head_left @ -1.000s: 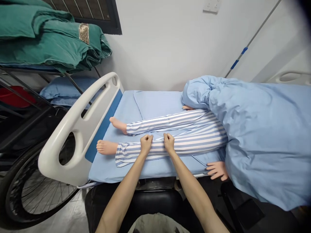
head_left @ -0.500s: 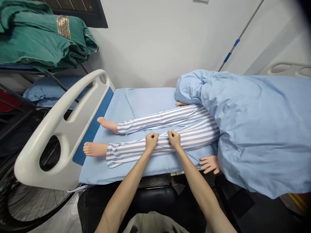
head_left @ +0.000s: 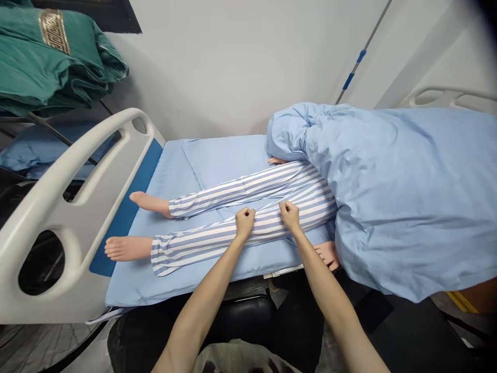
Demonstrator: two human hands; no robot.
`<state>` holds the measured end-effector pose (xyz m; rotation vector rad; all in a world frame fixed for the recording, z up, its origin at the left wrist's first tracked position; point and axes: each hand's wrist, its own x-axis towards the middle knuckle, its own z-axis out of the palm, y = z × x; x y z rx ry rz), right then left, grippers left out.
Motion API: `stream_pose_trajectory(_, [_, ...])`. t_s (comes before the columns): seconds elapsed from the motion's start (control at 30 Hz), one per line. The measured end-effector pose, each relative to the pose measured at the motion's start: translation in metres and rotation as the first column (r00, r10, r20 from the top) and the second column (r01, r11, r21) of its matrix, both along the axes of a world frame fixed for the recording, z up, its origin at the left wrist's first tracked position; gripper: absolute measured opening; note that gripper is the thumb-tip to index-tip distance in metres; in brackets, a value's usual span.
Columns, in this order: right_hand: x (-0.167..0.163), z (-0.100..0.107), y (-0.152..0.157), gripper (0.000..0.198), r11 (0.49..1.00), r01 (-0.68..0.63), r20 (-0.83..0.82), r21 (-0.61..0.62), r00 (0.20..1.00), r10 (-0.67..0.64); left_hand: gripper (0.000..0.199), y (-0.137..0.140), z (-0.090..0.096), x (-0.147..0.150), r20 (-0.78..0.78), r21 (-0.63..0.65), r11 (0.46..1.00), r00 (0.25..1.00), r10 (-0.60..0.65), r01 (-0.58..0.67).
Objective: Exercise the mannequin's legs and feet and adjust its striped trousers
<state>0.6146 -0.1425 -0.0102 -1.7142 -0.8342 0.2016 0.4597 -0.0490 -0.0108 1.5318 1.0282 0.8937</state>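
Note:
My left hand, curled into a fist, is over the near leg of a manikin in blue-and-white striped trousers, around the knee. Farther up the same leg, over the thigh, my right hand is also a fist. No object shows in either one. Whether the knuckles press on the cloth or hover just above it, I cannot tell. The manikin's bare near foot and far foot point left. A blue quilt hides its upper body. One manikin hand sticks out below it, partly behind my right forearm.
The legs lie on a blue bed sheet. A white and blue footboard with grip holes closes the bed's left end. Folded green cloth sits on a rack at the upper left. Black chairs stand along the near side.
The view has shifted right, so the bed appears farther left. Both fists have moved up the striped leg toward the quilt, and the gap between them is somewhat wider.

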Motion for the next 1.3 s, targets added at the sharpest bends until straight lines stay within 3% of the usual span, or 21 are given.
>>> stream_pose_trajectory(0.17, [-0.001, -0.01, 0.002, 0.049, 0.999, 0.023, -0.025, 0.024, 0.999, -0.022, 0.033, -0.017, 0.004, 0.027, 0.05, 0.035, 0.995, 0.994, -0.097, 0.096])
stream_pose_trajectory(0.33, [0.015, 0.012, -0.002, 0.047, 0.998, -0.004, -0.127, 0.068, 0.992, 0.013, 0.034, -0.025, -0.01, 0.041, -0.026, 0.064, 0.998, 1.0, 0.012, -0.01])
stream_pose_trajectory(0.47, [0.045, 0.019, -0.013, 0.047, 0.993, 0.107, 0.013, 0.051, 0.994, -0.108, 0.033, -0.022, -0.013, 0.038, -0.012, 0.039, 0.999, 1.0, -0.003, 0.004])
stream_pose_trajectory(0.6, [0.064, 0.006, -0.02, 0.046, 0.981, 0.185, 0.148, -0.051, 0.973, -0.176, 0.033, -0.027, -0.003, 0.043, 0.028, 0.015, 0.999, 0.999, -0.028, 0.028])
stream_pose_trajectory(0.67, [0.066, -0.002, -0.021, 0.047, 0.975, 0.217, 0.183, -0.047, 0.962, -0.205, 0.034, -0.034, 0.004, 0.054, 0.063, 0.033, 0.998, 0.996, -0.06, 0.058])
stream_pose_trajectory(0.83, [0.064, -0.008, -0.021, 0.048, 0.979, 0.201, 0.077, 0.045, 0.976, -0.204, 0.034, -0.054, 0.01, 0.101, 0.146, 0.044, 0.988, 0.977, -0.153, 0.148])
stream_pose_trajectory(0.97, [0.069, 0.001, -0.025, 0.048, 0.987, 0.142, -0.01, 0.08, 0.99, -0.141, 0.033, -0.061, 0.002, 0.122, 0.015, 0.051, 0.987, 0.988, -0.156, 0.155])
stream_pose_trajectory(1.17, [0.091, 0.015, -0.033, 0.047, 0.983, 0.181, 0.307, -0.036, 0.938, -0.162, 0.035, -0.059, 0.0, 0.113, -0.042, 0.085, 0.974, 0.978, -0.206, 0.209])
stream_pose_trajectory(1.3, [0.098, 0.009, -0.035, 0.045, 0.966, 0.253, 0.322, -0.06, 0.92, -0.221, 0.035, -0.06, 0.004, 0.116, -0.033, 0.062, 0.975, 0.977, -0.212, 0.213])
